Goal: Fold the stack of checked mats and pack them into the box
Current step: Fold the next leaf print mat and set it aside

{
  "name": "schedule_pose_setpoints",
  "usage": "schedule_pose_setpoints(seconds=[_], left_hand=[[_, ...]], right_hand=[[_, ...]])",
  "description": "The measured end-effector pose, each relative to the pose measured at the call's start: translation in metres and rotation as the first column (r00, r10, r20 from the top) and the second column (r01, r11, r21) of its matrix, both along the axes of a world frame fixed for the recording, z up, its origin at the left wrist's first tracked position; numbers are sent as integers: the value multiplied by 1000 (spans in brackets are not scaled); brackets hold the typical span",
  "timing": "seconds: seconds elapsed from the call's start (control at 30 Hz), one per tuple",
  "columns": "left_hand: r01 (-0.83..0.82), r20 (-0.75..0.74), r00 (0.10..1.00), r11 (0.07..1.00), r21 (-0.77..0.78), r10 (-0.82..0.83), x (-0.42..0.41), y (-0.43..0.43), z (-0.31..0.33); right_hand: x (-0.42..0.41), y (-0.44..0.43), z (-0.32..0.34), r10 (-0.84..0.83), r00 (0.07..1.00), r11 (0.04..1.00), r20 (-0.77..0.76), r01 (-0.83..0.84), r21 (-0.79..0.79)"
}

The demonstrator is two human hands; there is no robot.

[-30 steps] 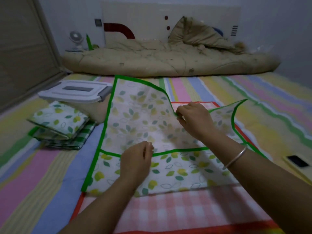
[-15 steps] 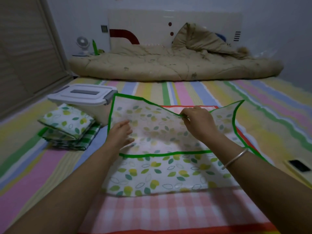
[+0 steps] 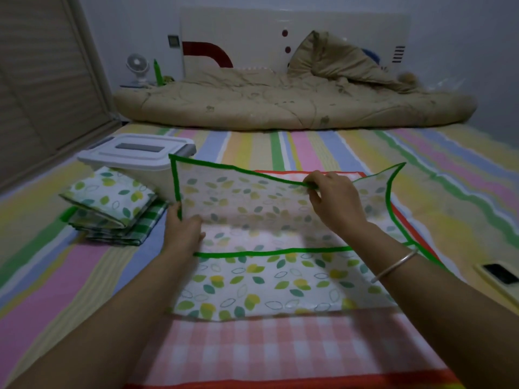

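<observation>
A leaf-print mat with a green border (image 3: 266, 284) lies in front of me, its far half raised off the bed. My left hand (image 3: 184, 230) grips the raised part's left edge. My right hand (image 3: 334, 200) pinches its top edge near the middle. Under it lies a pink checked mat with a red border (image 3: 252, 352). To the left sits a pile of folded mats (image 3: 112, 206), a leaf-print one on top of green checked ones. Behind the pile stands a white plastic box (image 3: 157, 178) with its lid (image 3: 134, 153) on.
All this rests on a striped bedsheet (image 3: 56, 276). A rolled beige quilt (image 3: 280, 102) lies across the far end. A dark phone (image 3: 500, 273) lies at the right edge. A small fan (image 3: 137, 68) stands at the back left, next to a slatted wall.
My left hand left the mat's middle and moved out to grip the left edge. The raised flap has come lower and toward me. My right hand keeps its pinch on the top edge.
</observation>
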State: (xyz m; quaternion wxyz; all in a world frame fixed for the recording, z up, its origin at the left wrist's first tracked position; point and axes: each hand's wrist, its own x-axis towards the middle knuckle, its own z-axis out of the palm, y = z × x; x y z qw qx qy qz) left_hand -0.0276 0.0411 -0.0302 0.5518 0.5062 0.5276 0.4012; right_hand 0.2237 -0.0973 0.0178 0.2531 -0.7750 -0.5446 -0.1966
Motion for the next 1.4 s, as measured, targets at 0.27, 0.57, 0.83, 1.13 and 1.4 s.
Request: schedule_pose_setpoints(seconds=[0.27,0.57,0.83,1.13,1.4], left_hand=[[408,-441,858,175,896,264,39,-87,30],[865,-926,89,433,254,366,41,-76,2],[869,-926,344,322,377,155,21,-68,-22],[786,-854,514,354,507,81,27,-71,-22],[907,-970,242,361,218,-21,51,-60,-34]], right_hand=[[-21,-19,-15,67,996,998,60,-67,-3],[-9,-50,-55,185,982,967,-29,-187,-172],[-9,-62,-64,137,982,967,-132,-161,-196],[-15,-74,-62,155,982,970,-108,-172,-174],[-16,-75,-60,94,982,961,-165,-133,-241]])
